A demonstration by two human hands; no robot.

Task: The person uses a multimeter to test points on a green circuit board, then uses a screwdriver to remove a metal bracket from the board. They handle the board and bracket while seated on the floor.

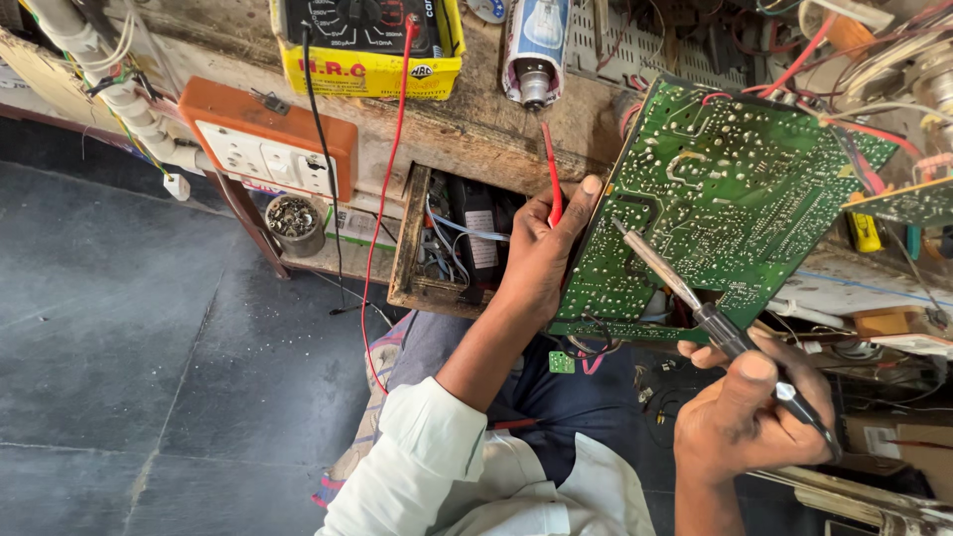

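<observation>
A large green circuit board [725, 189] stands tilted on its edge, solder side facing me. My left hand [541, 253] grips its left edge, thumb on the board, and also holds a red probe [551, 179] against that edge. My right hand [749, 412] holds a soldering iron [695, 303] by its dark handle, like a pen. The iron's metal tip touches the board near its middle.
A yellow multimeter [367, 45] with red and black leads lies on the worn wooden bench [467, 124]. Beside it sit an orange socket box [268, 134], a bulb carton [536, 45], an open drawer of parts [452, 248] and a small tin of screws [295, 223]. Tangled wires crowd the right.
</observation>
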